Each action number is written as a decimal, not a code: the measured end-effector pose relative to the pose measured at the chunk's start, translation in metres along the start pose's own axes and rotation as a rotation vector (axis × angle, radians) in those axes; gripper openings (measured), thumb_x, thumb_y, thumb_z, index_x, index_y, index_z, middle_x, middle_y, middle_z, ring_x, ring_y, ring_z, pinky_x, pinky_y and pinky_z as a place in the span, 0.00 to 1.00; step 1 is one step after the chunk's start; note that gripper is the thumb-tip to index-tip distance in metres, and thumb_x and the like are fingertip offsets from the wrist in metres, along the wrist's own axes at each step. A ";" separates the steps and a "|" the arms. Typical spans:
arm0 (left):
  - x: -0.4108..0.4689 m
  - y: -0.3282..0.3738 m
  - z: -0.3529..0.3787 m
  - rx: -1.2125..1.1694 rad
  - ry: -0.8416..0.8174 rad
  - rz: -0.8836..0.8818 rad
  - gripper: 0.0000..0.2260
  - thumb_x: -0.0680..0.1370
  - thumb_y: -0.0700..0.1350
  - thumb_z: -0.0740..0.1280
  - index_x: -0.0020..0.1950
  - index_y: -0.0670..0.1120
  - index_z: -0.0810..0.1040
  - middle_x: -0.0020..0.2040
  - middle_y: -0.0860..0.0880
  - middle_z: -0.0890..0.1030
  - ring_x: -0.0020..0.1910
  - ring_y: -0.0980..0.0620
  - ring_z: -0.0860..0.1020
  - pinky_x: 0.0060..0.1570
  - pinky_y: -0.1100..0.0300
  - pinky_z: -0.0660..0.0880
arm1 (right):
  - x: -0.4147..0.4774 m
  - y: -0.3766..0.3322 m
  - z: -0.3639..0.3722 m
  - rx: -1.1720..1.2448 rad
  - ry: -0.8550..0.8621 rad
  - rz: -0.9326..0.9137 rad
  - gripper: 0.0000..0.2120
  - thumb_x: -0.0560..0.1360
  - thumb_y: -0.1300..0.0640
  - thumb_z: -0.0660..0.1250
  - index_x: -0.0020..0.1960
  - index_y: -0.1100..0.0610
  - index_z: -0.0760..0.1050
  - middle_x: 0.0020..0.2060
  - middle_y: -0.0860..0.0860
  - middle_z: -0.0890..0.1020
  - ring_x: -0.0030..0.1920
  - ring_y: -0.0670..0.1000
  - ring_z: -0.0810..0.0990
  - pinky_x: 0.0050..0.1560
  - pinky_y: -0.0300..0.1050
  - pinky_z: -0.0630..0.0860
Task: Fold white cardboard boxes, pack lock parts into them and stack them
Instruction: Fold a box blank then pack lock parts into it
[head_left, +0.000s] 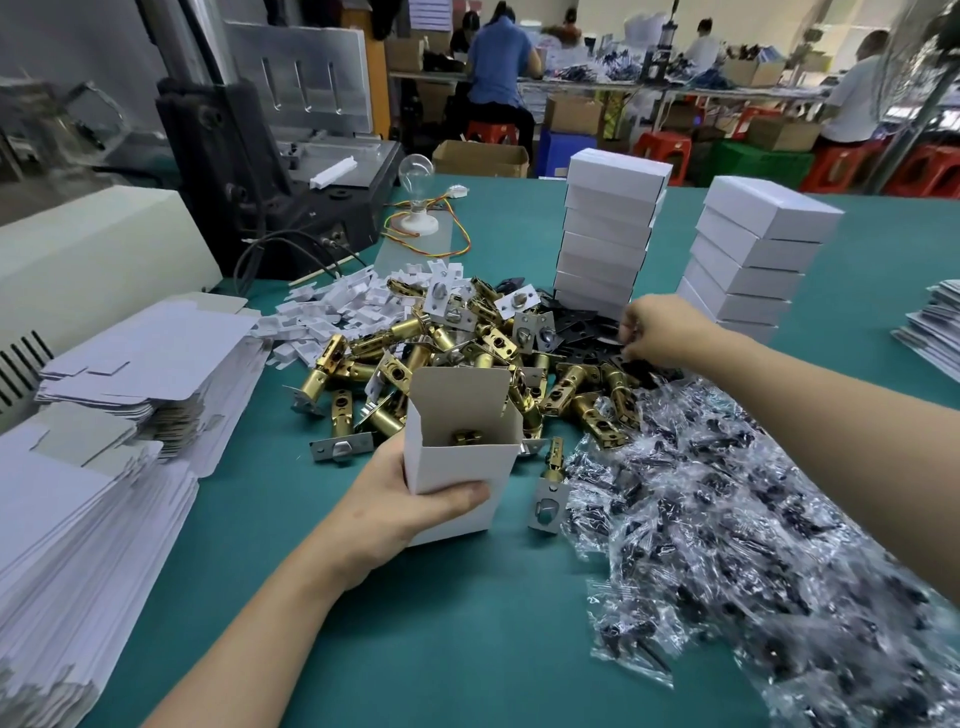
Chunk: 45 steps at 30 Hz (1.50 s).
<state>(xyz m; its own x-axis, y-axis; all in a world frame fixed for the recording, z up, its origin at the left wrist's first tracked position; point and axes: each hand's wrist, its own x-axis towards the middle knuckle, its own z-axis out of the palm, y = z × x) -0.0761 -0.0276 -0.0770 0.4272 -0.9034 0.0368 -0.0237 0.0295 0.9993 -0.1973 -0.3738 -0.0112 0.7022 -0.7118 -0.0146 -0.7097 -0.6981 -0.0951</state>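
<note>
Packing lock parts (467, 358) at green counter (467, 623).
Left hand (395, 504) clasped round open white box (462, 465); right hand (665, 332) curled over black plates (587, 332), grip unclear.

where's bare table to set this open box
Bare green table lies nearest you, between the flat box blanks on the left and the clear parts bags on the right. More lies between the left box stack and right box stack. The middle is crowded with brass latches. Your left hand grips the open box.
</note>
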 end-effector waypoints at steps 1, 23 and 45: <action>0.000 0.000 0.000 -0.001 0.000 0.000 0.19 0.70 0.44 0.78 0.60 0.49 0.81 0.54 0.48 0.86 0.52 0.55 0.84 0.51 0.64 0.80 | 0.000 -0.002 -0.003 -0.025 0.001 0.013 0.04 0.75 0.63 0.74 0.46 0.55 0.80 0.47 0.55 0.84 0.51 0.58 0.81 0.52 0.49 0.78; 0.000 0.001 0.000 -0.002 -0.021 0.001 0.19 0.71 0.44 0.77 0.61 0.49 0.81 0.52 0.52 0.86 0.52 0.57 0.84 0.52 0.65 0.79 | -0.007 -0.015 -0.018 0.028 0.206 -0.123 0.21 0.66 0.43 0.82 0.47 0.56 0.80 0.44 0.51 0.84 0.46 0.55 0.82 0.44 0.49 0.79; 0.000 -0.001 -0.001 -0.022 -0.005 -0.025 0.18 0.70 0.45 0.79 0.59 0.52 0.82 0.51 0.52 0.86 0.52 0.56 0.84 0.50 0.65 0.79 | -0.028 -0.038 -0.048 0.670 0.129 -0.058 0.07 0.80 0.62 0.70 0.58 0.58 0.80 0.49 0.59 0.84 0.40 0.54 0.86 0.39 0.45 0.86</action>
<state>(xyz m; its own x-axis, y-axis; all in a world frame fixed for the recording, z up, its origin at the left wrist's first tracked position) -0.0756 -0.0269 -0.0779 0.4225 -0.9063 0.0119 0.0066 0.0162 0.9998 -0.1928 -0.3309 0.0401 0.6957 -0.7076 0.1242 -0.4532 -0.5664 -0.6884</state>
